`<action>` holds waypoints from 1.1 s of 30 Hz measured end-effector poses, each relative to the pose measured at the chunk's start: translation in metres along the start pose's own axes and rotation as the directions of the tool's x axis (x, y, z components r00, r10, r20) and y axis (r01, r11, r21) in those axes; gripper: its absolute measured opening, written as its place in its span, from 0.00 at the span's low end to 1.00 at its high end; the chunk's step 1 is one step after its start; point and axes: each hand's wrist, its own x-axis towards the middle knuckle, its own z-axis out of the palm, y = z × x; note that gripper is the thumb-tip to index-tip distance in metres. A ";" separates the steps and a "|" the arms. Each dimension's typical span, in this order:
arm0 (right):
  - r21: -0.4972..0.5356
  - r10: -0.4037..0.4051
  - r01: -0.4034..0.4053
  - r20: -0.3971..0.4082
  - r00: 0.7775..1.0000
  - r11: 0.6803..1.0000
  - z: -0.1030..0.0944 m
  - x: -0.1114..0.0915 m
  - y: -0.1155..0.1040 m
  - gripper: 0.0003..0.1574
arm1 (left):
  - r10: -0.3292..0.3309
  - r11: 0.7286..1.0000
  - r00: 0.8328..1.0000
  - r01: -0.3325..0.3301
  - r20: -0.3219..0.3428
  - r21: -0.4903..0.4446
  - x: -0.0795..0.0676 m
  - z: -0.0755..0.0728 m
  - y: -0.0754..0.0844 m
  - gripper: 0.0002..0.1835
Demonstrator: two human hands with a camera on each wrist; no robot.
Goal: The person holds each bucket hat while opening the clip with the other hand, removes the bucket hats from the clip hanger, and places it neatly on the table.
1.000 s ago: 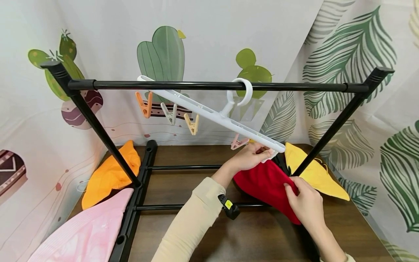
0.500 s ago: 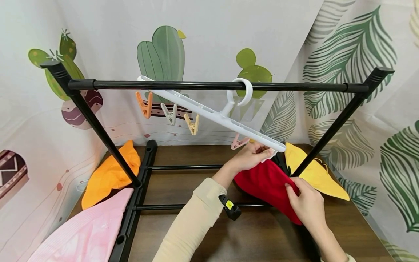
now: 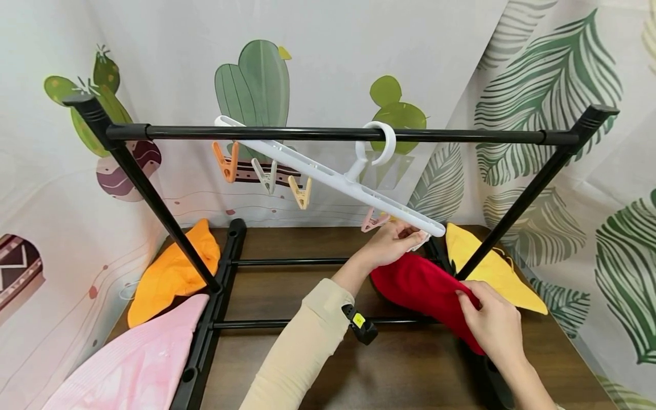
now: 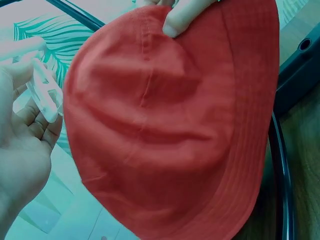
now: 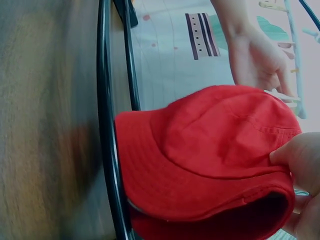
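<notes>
My left hand [image 3: 392,245] is under the low right end of a white hanger [image 3: 333,179], its fingers pinching a white clothespin [image 4: 45,95]. My right hand [image 3: 494,316] pinches a red bucket hat [image 3: 425,287] by the crown, thumb on the near side. In the left wrist view the clothespin's tips are right at the crown's edge. The hat's stitched brim hangs down, and its opening shows in the right wrist view. Hooked over the black rail [image 3: 256,133], the hanger tilts down to the right. Orange [image 3: 227,162], grey, yellow and pink clothespins [image 3: 374,220] hang along it.
Black rack posts [image 3: 159,202] slope down on both sides, with lower crossbars [image 3: 287,262] over the wooden table [image 3: 287,364]. An orange hat [image 3: 176,265] and a pink hat [image 3: 138,359] lie at left. A yellow hat [image 3: 492,267] lies behind the right post.
My right hand has moved a little right and down with the red bucket hat, drawing its crown away from the white clothespin. My left hand and the hanger have hardly moved.
</notes>
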 end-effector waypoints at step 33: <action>-0.005 0.030 -0.030 -0.034 0.999 1.000 -0.055 0.021 0.016 0.08 | -0.001 1.000 0.999 0.002 0.038 -0.020 -0.001 0.006 0.001 0.13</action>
